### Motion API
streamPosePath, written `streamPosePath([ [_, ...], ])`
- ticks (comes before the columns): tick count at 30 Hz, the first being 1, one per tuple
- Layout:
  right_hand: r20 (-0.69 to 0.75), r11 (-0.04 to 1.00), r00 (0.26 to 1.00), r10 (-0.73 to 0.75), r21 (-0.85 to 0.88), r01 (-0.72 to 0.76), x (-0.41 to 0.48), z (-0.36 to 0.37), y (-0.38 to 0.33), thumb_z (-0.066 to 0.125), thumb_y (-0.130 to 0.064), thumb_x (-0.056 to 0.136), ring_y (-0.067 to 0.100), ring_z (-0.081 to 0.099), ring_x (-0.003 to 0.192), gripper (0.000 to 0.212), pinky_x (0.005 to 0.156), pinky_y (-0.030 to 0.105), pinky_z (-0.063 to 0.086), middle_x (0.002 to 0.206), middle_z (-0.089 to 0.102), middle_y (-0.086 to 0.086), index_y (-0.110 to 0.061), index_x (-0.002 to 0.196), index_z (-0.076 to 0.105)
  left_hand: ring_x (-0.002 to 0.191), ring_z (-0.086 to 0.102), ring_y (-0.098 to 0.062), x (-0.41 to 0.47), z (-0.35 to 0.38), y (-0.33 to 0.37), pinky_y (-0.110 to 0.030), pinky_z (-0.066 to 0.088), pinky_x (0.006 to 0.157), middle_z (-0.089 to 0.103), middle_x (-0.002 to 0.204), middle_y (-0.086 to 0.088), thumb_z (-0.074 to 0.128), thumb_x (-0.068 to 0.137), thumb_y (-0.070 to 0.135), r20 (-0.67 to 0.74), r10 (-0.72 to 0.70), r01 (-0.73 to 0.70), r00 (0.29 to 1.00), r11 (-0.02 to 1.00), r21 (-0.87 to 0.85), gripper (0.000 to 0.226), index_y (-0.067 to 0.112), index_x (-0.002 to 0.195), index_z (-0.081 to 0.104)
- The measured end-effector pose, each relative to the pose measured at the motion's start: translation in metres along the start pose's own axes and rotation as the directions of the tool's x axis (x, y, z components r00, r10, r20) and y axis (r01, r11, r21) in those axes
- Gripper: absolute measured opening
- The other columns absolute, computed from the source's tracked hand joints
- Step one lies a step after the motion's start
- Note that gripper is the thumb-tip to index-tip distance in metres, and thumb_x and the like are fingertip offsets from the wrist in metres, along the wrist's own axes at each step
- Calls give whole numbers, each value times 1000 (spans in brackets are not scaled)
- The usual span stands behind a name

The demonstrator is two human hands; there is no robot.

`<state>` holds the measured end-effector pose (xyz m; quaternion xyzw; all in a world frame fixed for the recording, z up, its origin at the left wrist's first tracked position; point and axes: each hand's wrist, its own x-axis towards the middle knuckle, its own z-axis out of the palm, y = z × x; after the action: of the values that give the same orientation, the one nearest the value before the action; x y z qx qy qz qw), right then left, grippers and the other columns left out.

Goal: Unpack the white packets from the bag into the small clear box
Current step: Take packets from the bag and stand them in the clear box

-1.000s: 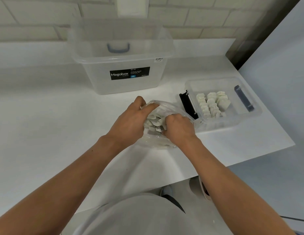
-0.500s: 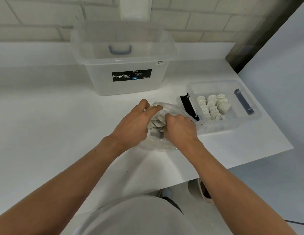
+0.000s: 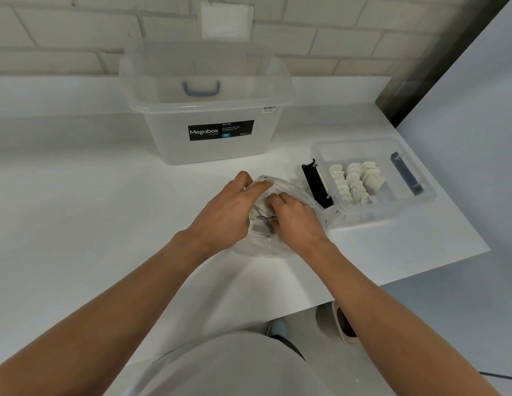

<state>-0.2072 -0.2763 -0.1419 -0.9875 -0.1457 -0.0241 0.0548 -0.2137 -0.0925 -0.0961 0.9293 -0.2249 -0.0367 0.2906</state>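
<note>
A crumpled clear plastic bag point(image 3: 292, 188) lies on the white table point(image 3: 91, 224) with white packets point(image 3: 259, 217) inside it. My left hand point(image 3: 226, 212) grips the bag's left rim, thumb hooked over the edge. My right hand point(image 3: 297, 218) reaches into the bag's mouth with its fingers curled among the packets; the fingertips are hidden. To the right stands the small clear box point(image 3: 414, 207), holding several white packets point(image 3: 354, 184) in rows.
A large clear Megabox tub point(image 3: 209, 110) stands at the back against the brick wall. A black clip handle point(image 3: 316, 182) lies open on the small box's left side. The table's right edge runs just past the small box.
My right hand has dug a little deeper into the bag toward the left hand. The view has shifted slightly; the bag and boxes stay where they were.
</note>
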Motion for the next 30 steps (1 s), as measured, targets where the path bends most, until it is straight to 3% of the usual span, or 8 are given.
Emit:
streamPosePath([
  [6, -19, 999, 1000, 4, -38, -4, 5, 6, 1, 64, -11, 88, 38, 69, 82, 27, 54, 36, 46, 101, 72, 11, -9, 115, 66, 92, 51, -23, 0, -2, 2, -45, 53, 76, 41, 117, -3, 53, 81, -10, 16, 2, -2, 1000, 1000, 1, 76, 28, 146, 42],
  [10, -76, 994, 996, -55, -99, 47, 6, 6, 1, 86, -7, 62, 31, 62, 46, 28, 38, 25, 33, 65, 67, 7, -8, 86, 71, 90, 51, -21, 1, -4, 1, -43, 54, 75, 41, 118, -1, 55, 82, -8, 17, -8, 8, 1000, 1000, 7, 75, 29, 146, 42],
  [12, -116, 989, 988, -105, -119, 91, 7, 4, 2, 89, -5, 56, 30, 59, 42, 31, 35, 24, 35, 59, 64, 6, -7, 80, 69, 94, 51, -21, 2, -4, 1, -43, 54, 78, 41, 120, -2, 57, 83, -7, 16, -10, 10, 1000, 1000, 7, 75, 28, 147, 42],
  [17, -132, 985, 977, -170, -43, 165, 4, -14, 4, 82, -3, 68, 34, 62, 48, 21, 41, 34, 49, 61, 65, 9, -4, 84, 69, 114, 48, -22, 3, -6, -5, -46, 52, 89, 43, 126, 0, 63, 84, 5, 0, -28, 28, 1000, 1000, -8, 71, 31, 147, 43],
  [20, -69, 991, 992, -103, 73, 108, 0, -40, 6, 68, -9, 83, 35, 65, 64, 11, 58, 38, 54, 70, 69, 10, -9, 93, 72, 118, 44, -20, 3, -7, -6, -45, 50, 94, 44, 128, 1, 69, 85, 14, 8, -30, 30, 1000, 999, -24, 66, 32, 144, 47],
  [24, 5, 956, 1000, -18, 293, 16, -10, -83, 12, 67, -14, 85, 22, 63, 64, 9, 65, 38, 54, 66, 67, 0, -18, 88, 74, 124, 36, -19, 3, -14, 3, -37, 44, 102, 40, 137, 2, 80, 81, 34, -11, 3, -4, 1000, 999, -54, 65, 33, 139, 54],
  [27, 73, 921, 997, -35, 389, 4, -13, -115, 18, 72, -18, 83, 12, 66, 66, 13, 67, 30, 53, 68, 70, -4, -25, 92, 77, 137, 28, -17, 5, -22, 17, -27, 35, 107, 32, 148, 5, 85, 74, 43, -126, 85, -95, 988, 993, -72, 66, 35, 134, 58],
  [30, 125, 883, 987, -98, 468, 29, -13, -143, 28, 75, -19, 81, 4, 70, 71, 19, 70, 16, 50, 75, 74, -11, -27, 97, 79, 136, 31, -7, 8, -35, 34, -10, 27, 105, 36, 148, 9, 85, 73, 47, -196, 139, -161, 971, 982, -101, 68, 37, 135, 58],
])
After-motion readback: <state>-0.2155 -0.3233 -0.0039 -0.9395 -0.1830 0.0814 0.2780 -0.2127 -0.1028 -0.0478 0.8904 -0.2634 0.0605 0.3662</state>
